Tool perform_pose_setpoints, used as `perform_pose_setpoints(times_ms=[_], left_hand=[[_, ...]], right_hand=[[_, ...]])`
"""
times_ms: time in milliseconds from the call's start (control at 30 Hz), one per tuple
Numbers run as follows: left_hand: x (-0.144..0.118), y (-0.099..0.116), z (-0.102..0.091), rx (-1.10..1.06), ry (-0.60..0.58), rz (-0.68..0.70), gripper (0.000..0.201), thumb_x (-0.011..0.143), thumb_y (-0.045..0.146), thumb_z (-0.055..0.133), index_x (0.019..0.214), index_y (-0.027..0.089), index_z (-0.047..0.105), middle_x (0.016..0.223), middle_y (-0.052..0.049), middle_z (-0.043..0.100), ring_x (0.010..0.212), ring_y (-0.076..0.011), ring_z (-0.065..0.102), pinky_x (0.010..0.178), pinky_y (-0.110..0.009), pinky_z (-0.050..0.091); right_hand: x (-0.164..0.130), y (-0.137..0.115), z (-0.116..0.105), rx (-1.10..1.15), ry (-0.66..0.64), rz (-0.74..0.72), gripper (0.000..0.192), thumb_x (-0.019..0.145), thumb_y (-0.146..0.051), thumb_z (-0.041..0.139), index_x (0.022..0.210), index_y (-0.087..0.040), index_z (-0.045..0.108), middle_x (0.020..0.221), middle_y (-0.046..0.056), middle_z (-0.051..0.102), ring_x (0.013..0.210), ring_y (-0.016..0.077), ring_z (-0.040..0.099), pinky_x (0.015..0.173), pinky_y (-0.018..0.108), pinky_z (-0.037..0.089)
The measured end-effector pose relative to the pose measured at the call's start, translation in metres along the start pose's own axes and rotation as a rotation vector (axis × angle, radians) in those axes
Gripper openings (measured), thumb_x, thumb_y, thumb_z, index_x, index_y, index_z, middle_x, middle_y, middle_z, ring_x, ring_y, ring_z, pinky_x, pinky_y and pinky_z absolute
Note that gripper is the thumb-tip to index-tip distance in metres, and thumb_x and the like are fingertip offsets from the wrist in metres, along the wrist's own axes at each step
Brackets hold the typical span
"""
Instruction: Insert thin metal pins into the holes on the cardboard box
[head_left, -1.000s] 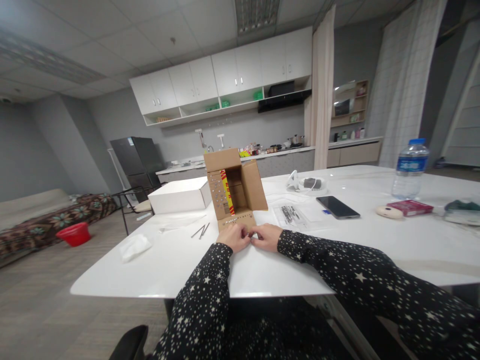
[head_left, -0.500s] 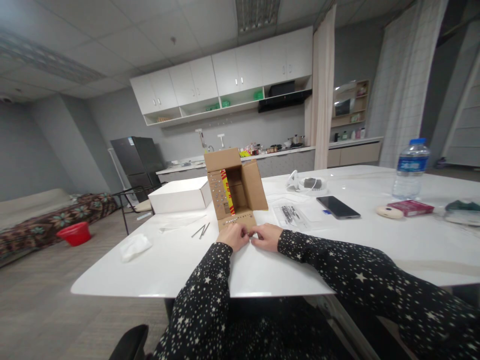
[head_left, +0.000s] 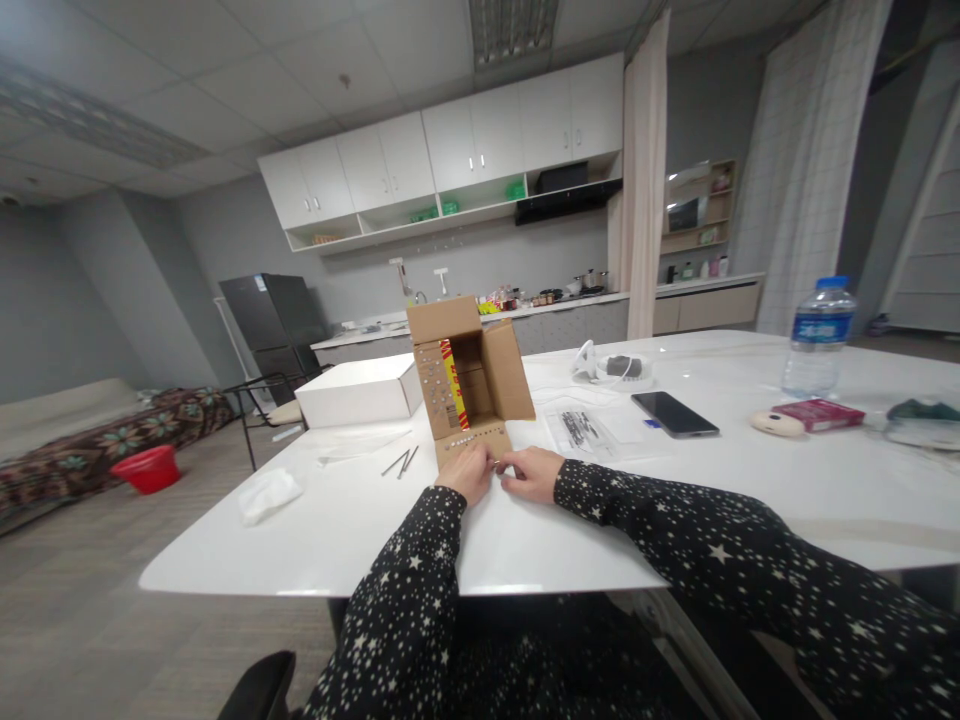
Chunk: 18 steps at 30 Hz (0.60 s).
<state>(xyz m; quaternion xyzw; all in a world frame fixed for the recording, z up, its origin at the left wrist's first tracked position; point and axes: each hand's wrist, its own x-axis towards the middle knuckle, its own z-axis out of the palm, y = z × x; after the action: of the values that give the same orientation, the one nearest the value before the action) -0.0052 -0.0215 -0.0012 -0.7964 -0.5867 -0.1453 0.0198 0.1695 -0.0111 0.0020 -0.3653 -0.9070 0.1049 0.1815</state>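
My left hand (head_left: 466,473) rests at the front flap of an open cardboard box (head_left: 491,440), its fingers curled together. Just to its right, my right hand (head_left: 531,474) pinches close to the left fingertips. Whatever lies between the fingers is too small to make out. The box faces me, its flaps spread, with yellow-and-red tape on its left flap. Rows of small shiny pieces dot the left and front flaps. Left of the box, a few thin metal tools (head_left: 405,461) lie on the white table (head_left: 360,545).
A white box (head_left: 360,390) stands behind the tools, and a crumpled tissue (head_left: 270,495) lies at the left. Rightward are a clear plastic bag (head_left: 589,432), a phone (head_left: 675,413), a white device (head_left: 611,367), a cream oval case (head_left: 777,423), a dark red packet (head_left: 825,414) and a water bottle (head_left: 817,340).
My fingers have shifted slightly at the front flap, the hands staying close together. The box and the things on the table have not moved.
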Motion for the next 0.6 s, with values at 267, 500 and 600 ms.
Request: perform_pose_setpoints(times_ms=[267,500,600], left_hand=[[0.0007,0.0019,-0.0021,0.079,0.140,0.016,0.019,0.090,0.022,0.032,0.096,0.014,0.048,0.099,-0.012,0.056,0.091,-0.0204,0.057,0.081,-0.035,0.042],[0.0030,-0.0013,-0.0023,0.036,0.223,-0.028,0.020,0.092,0.025,0.029,0.096,0.016,0.046,0.097,-0.009,0.059,0.096,-0.0202,0.056,0.086,-0.036,0.040],[0.0040,-0.0033,-0.0031,-0.013,0.328,-0.039,0.019,0.092,0.023,0.029,0.097,0.017,0.046,0.099,-0.008,0.058,0.098,-0.0194,0.056,0.085,-0.035,0.041]], right_hand=[[0.0002,-0.0016,-0.0017,-0.009,-0.014,0.007,0.029,0.075,-0.030,0.052,0.099,-0.021,0.065,0.067,0.001,0.065,0.062,0.0145,0.055,0.057,0.024,0.035],[0.0015,0.0020,0.0024,-0.017,-0.002,-0.005,0.029,0.076,-0.031,0.053,0.099,-0.021,0.066,0.067,0.001,0.064,0.061,0.0138,0.055,0.056,0.023,0.034],[0.0015,0.0027,0.0028,-0.017,-0.004,0.001,0.029,0.076,-0.031,0.054,0.099,-0.020,0.066,0.067,0.001,0.064,0.061,0.0135,0.055,0.056,0.023,0.034]])
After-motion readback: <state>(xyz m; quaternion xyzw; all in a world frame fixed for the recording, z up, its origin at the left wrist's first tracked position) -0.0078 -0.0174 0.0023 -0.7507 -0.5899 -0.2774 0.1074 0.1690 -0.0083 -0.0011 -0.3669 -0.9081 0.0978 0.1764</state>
